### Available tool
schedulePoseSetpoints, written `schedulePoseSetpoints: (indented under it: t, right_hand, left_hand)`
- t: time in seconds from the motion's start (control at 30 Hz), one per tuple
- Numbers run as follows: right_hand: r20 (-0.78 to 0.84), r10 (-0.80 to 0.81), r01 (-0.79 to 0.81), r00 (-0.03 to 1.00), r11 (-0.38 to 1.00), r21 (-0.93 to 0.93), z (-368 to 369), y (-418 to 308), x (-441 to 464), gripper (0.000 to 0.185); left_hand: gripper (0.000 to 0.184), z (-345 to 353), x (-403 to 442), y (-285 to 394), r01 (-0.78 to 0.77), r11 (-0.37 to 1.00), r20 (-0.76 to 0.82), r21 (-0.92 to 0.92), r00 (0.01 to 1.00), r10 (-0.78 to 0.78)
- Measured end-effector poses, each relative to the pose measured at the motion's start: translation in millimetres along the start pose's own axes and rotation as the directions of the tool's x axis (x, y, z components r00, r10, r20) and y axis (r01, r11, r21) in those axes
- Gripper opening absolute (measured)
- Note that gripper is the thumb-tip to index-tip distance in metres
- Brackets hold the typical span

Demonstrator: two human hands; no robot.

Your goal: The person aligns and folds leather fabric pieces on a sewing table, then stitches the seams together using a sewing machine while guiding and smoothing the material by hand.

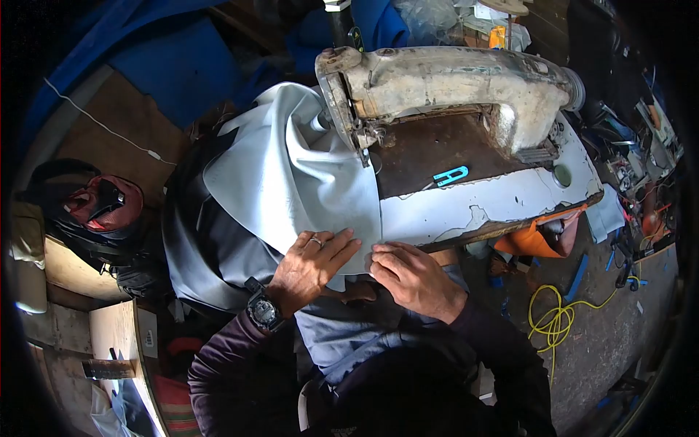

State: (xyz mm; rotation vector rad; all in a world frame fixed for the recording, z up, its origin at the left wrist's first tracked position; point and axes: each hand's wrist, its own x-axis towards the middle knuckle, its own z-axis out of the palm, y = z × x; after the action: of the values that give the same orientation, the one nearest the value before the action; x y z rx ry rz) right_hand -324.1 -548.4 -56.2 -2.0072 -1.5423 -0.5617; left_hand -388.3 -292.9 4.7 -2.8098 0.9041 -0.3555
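Note:
A white, leather-like sheet (255, 193) lies in folds at the left end of the sewing machine (444, 80), part of it under the machine's head. Its dark portion (211, 247) hangs off to the left. My left hand (313, 268), with a ring and a wristwatch, rests on the sheet's near part with fingers stretched out flat; its thumb is hidden. At the sheet's right edge, my right hand (415, 280) has its fingers curled and closed on the material. Blue thread snips (451, 175) lie on the machine bed, apart from both hands.
The worn white tabletop (502, 204) has a chipped edge. An orange pouch (542, 237) hangs below it. Yellow cord (553, 320) lies coiled on the floor at right, near scattered tools. A wooden box (116, 328) and a bag (102, 211) are at left.

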Motion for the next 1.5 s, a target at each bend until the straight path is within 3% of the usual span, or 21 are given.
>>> schedulePoseSetpoints:
  t: [0.4,0.5,0.7,0.8,1.0,1.13,1.5]
  right_hand:
    - [0.028,-0.003,0.002,1.0,0.999,0.04,-1,11,6,0.029]
    - [-0.013,0.015,-0.015,1.0,0.999,0.049,-3,10,11,0.018]
    - [0.001,0.005,-0.005,1.0,0.998,0.064,-5,16,17,0.018]
    - [0.019,-0.014,0.012,1.0,0.997,0.07,-2,22,17,0.028]
    - [-0.01,0.012,-0.011,1.0,0.996,0.086,-2,29,24,0.021]
    - [0.024,0.006,-0.008,1.0,0.997,0.073,-4,37,27,0.022]
    - [0.043,0.028,-0.033,0.999,0.993,0.113,-4,62,44,0.016]
  left_hand:
    - [0.076,3,5,-10,-0.01,0.999,-0.03,-0.036,1.0,0.009]
    - [0.069,-1,7,-10,0.005,0.998,-0.004,-0.064,1.0,-0.005]
    - [0.056,7,7,-17,0.001,0.999,0.002,-0.047,1.0,-0.001]
    - [0.084,9,8,-19,0.012,1.0,0.082,0.028,0.997,-0.014]
    - [0.065,9,15,-22,0.062,0.996,0.04,-0.071,0.997,-0.059]
    - [0.052,14,20,-29,0.04,0.999,0.02,-0.013,0.999,-0.04]
    - [0.047,23,35,-46,0.057,0.998,0.058,0.013,0.997,-0.058]
